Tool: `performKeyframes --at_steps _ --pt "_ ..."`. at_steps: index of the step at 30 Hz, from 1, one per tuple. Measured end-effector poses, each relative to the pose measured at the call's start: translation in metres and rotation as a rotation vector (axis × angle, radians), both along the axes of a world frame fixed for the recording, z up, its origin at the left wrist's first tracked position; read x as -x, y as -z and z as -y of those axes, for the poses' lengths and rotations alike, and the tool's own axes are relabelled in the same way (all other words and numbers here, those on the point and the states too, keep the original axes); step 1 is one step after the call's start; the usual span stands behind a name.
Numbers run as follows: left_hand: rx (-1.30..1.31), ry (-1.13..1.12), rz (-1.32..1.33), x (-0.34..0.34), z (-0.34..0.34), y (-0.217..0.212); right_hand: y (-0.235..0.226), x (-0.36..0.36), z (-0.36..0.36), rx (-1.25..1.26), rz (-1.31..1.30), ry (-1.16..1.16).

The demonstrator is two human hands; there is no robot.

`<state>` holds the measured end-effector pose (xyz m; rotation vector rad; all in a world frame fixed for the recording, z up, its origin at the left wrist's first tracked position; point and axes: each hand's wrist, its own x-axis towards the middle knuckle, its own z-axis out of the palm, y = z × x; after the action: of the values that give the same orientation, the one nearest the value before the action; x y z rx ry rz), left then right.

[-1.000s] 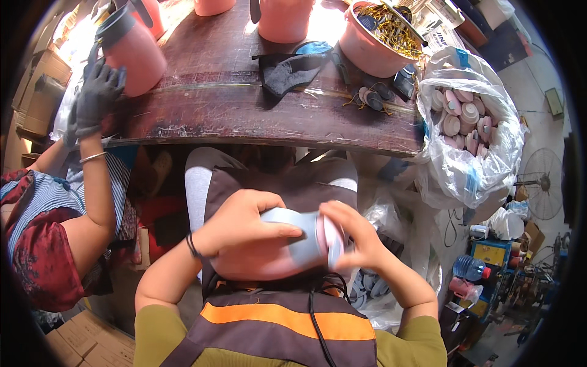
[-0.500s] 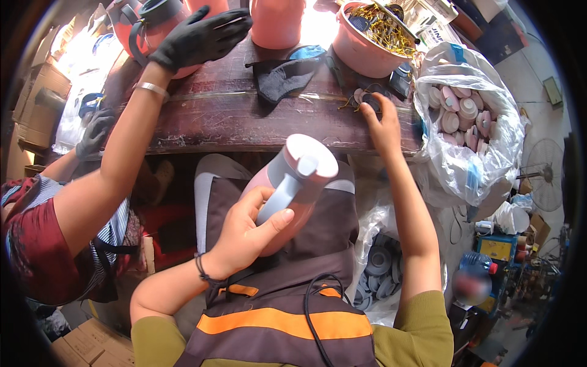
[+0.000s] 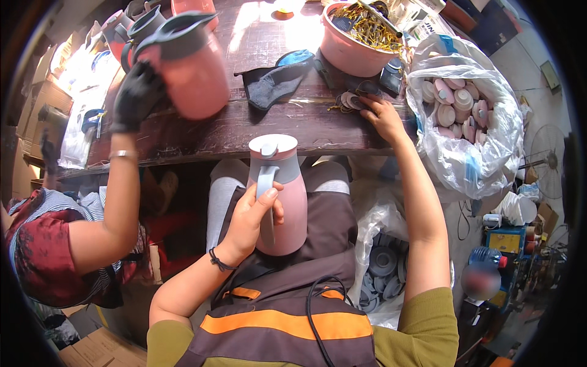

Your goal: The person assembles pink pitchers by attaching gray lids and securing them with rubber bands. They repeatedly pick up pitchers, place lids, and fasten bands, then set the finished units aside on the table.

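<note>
My left hand [image 3: 249, 217] is closed around the grey handle of a pink vacuum jug [image 3: 290, 211]. The jug stands upright over my lap, its grey collar and white lid on top. On the table's right side, my right hand [image 3: 384, 119] lies with fingers stretched out, touching a small pile of round tags [image 3: 351, 100] with gold strings. Its fingertips partly cover the dark tags there. To the left, a co-worker's gloved hand [image 3: 139, 98] is at another pink jug [image 3: 194, 73], which has a dark grey spout and no lid visible.
A pink bucket [image 3: 358, 55] full of gold strings stands beyond my right hand. Beside it, a plastic bag [image 3: 428, 159] holds pink and white lids. A dark cloth [image 3: 275, 85] lies on the table [image 3: 306, 131]. Grey round parts [image 3: 383, 262] fill another bag right of my lap.
The jug in my left hand has gone from tilted to upright and shifted left. My right hand has lowered flatter onto the tags. The co-worker's hand has brought a pink jug nearer.
</note>
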<state>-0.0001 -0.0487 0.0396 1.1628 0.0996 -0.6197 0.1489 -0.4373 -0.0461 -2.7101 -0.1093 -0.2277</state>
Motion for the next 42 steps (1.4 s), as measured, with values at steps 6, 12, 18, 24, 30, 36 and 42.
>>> performKeyframes --at_steps 6,12,18,24,30,36,42 --pt "0.024 -0.006 -0.033 0.007 -0.003 0.005 -0.001 0.006 -0.004 0.056 0.126 0.145" --pt "-0.044 -0.161 0.020 0.014 -0.017 0.033 -0.042 0.048 -0.075 -0.623 0.446 0.279" --pt "-0.085 -0.127 0.181 0.016 -0.016 0.041 -0.042 0.153 -0.193 -1.448 -0.212 0.237" --pt "-0.198 -0.030 0.220 0.007 -0.021 0.040 -0.043 0.180 -0.241 -1.695 -0.193 0.264" --pt "-0.237 0.082 0.182 -0.001 -0.016 0.021 -0.051 0.179 -0.249 -1.724 -0.212 0.307" --pt "-0.264 0.040 0.326 -0.003 -0.010 0.024 -0.050 0.182 -0.253 -1.734 -0.236 0.310" --pt "0.205 -0.240 -0.126 -0.005 -0.019 0.030 -0.051 0.183 -0.240 -1.581 -0.163 0.329"
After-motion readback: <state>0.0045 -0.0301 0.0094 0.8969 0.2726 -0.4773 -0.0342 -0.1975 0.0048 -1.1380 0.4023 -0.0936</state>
